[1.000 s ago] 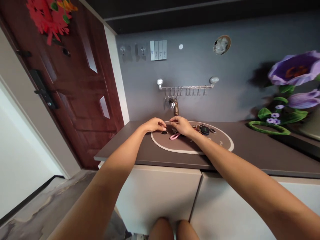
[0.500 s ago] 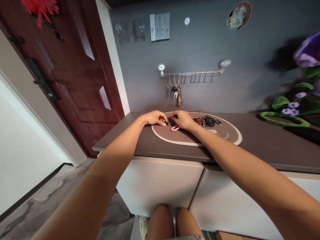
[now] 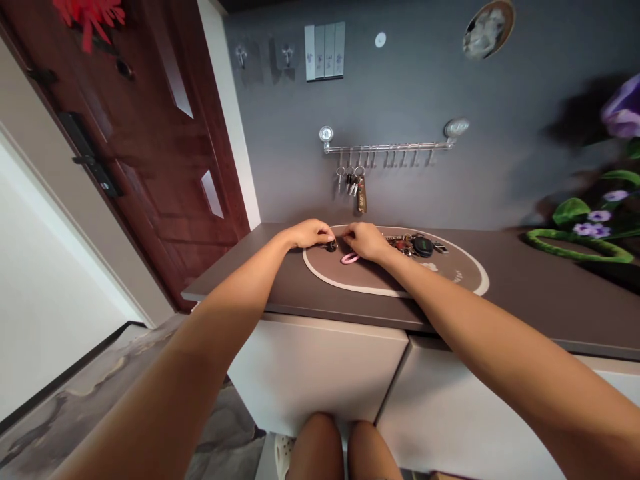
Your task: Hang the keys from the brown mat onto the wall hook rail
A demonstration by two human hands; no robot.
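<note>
Over the left end of an oval brown mat (image 3: 330, 279) with a pale rim, my left hand (image 3: 313, 233) pinches a small dark object (image 3: 331, 246), too small to identify. My right hand (image 3: 364, 240) is closed just to the right of it, beside a pink ring (image 3: 350, 258) that lies partly under it. Whatever its fingertips hold is hidden. Right of my right hand, a bunch of keys and trinkets (image 3: 404, 246) lies on the mat with a round black fob (image 3: 423, 246).
A hook rail (image 3: 387, 148) on the grey wall holds hanging keys (image 3: 355, 183) and a brown tag (image 3: 361, 195). Purple flowers with green leaves (image 3: 593, 230) stand at the right of the counter (image 3: 520, 287). A dark red door (image 3: 165, 173) is on the left.
The view has shifted slightly. My left fingers have closed in a little, and more of the dark object shows below them. My right hand stays beside the pink ring.
</note>
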